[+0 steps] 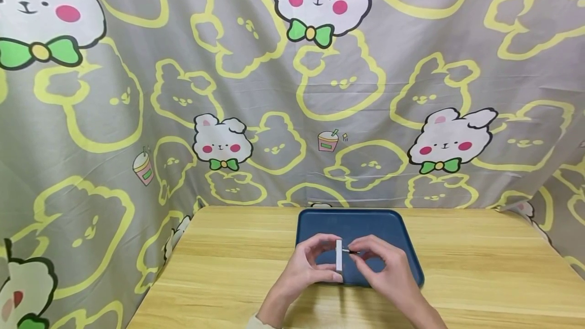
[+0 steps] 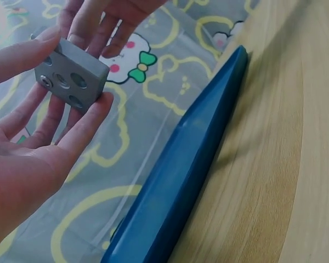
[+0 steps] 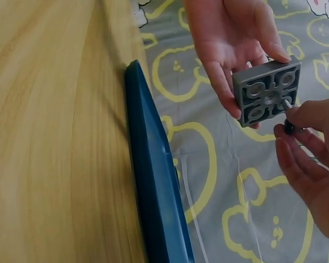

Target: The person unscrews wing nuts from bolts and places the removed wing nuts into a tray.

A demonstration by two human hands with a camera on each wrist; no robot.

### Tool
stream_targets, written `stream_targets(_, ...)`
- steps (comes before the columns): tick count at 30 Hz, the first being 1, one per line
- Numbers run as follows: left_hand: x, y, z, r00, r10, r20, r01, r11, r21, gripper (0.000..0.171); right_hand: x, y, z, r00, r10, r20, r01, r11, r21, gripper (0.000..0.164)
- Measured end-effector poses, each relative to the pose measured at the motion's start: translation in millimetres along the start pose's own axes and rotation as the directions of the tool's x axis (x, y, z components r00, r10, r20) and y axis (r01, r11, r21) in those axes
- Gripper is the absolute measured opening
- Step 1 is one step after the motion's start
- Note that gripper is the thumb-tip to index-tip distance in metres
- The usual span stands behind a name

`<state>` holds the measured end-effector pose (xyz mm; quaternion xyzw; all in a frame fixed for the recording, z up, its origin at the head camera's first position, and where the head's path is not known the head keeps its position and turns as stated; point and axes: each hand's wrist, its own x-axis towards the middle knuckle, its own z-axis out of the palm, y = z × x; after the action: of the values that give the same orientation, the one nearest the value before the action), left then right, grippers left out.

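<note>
My left hand (image 1: 305, 264) grips a small grey square block (image 1: 339, 256) by its edges, on edge above the blue tray. The face toward the left wrist view is smooth with round holes; a screw end (image 2: 46, 81) shows in one of them. In the right wrist view the block's other face (image 3: 270, 97) is ribbed, with ringed holes at the corners and centre. My right hand (image 1: 388, 265) pinches a threaded screw (image 3: 286, 104) with a black head (image 3: 289, 127) between thumb and fingers. Its shank meets a corner hole of the ribbed face.
Under the hands a blue tray (image 1: 365, 221) with a raised rim lies on the wooden table (image 1: 237, 248). A grey curtain (image 1: 274, 90) printed with cartoon rabbits hangs behind the table and along its sides.
</note>
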<state>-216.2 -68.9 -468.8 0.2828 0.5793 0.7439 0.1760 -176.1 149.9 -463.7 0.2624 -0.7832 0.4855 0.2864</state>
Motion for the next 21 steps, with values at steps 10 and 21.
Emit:
stream_targets(10, -1.1, 0.4, -0.5, 1.000, 0.000, -0.001, 0.000, 0.999, -0.036, 0.063, 1.8, 5.2, 1.8, 0.965, -0.258, -0.047, 0.254, 0.964, -0.081, 0.054)
stream_targets(21, -1.1, 1.4, 0.6, 1.000, -0.027, -0.009, 0.027, 0.999, -0.041, 0.065, 1.1, 1.5, -0.3, 0.986, -0.165, -0.006, 0.164, 0.984, -0.071, 0.050)
